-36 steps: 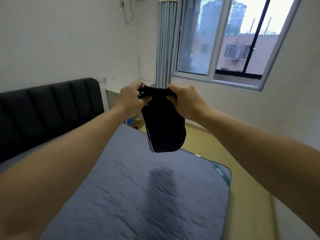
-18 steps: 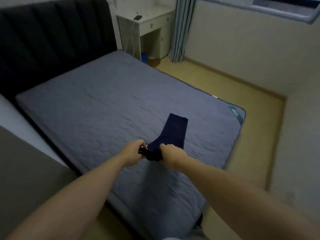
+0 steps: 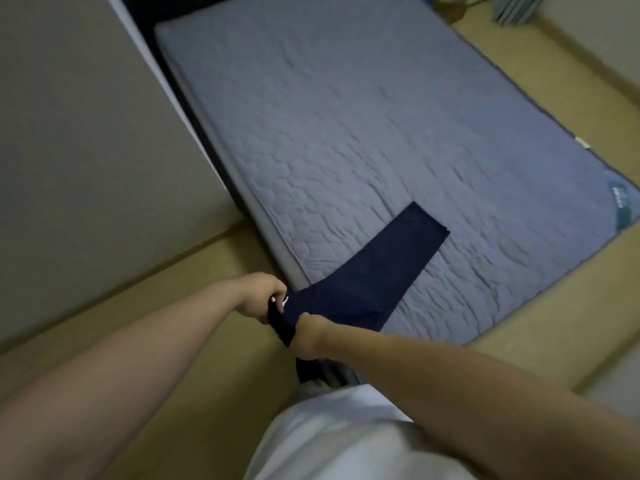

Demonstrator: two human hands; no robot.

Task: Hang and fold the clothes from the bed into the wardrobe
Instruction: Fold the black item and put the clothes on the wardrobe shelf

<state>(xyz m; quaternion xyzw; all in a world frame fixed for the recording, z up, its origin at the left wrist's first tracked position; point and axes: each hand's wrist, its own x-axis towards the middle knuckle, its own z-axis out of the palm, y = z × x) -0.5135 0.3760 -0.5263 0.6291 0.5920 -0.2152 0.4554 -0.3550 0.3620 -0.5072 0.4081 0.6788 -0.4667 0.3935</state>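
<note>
Dark navy fabric garment [image 3: 374,271] lies stretched on the grey quilted bed [image 3: 346,133], left hand [image 3: 258,297] and right hand [image 3: 308,332] both gripping its near end; folding seems barely begun, wardrobe storage remains.

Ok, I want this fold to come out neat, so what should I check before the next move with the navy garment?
1. Left hand grips the navy garment at its near end: ok.
2. Right hand grips the same end: ok.
3. Far end lies flat on the mattress: ok.
4. Near end smooth: not ok, bunched between the hands.
5. Whole garment resting on the mattress: not ok, near end is held at the bed's edge.
6. Wardrobe open: cannot tell, not identifiable in view.
</note>
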